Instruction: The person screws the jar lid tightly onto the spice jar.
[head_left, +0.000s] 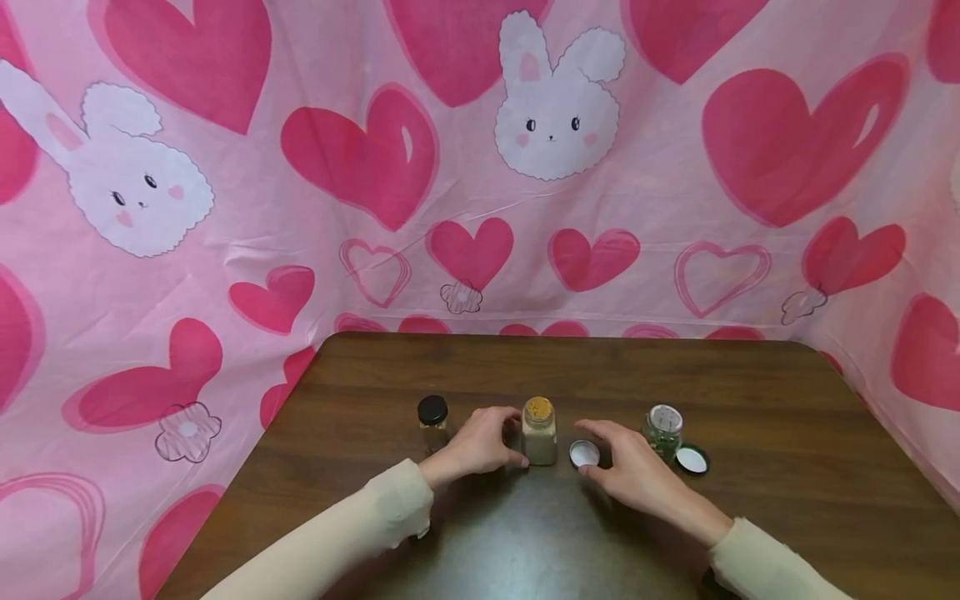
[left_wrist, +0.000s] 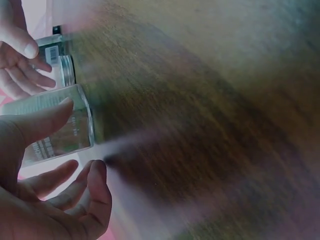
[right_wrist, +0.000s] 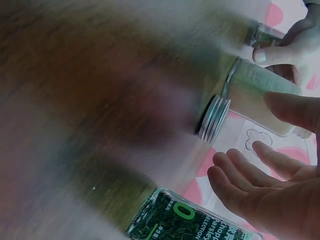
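Note:
An uncapped square glass jar of tan powder stands upright mid-table, yellowish at its mouth. My left hand is beside its left side, thumb and fingers spread apart around it; whether the thumb touches the glass I cannot tell. In the left wrist view the jar shows behind the thumb, with a gap to the curved fingers. A round metal screw lid lies with its white inside up, right of the jar. Around that lid my right hand is spread, holding nothing; the right wrist view shows the lid's ridged rim.
A glass jar of chopped parsley with a white perforated top stands to the right, its dark-rimmed lid beside it. Left of my left hand is a small black-capped jar. Heart-printed pink cloth hangs behind the wooden table.

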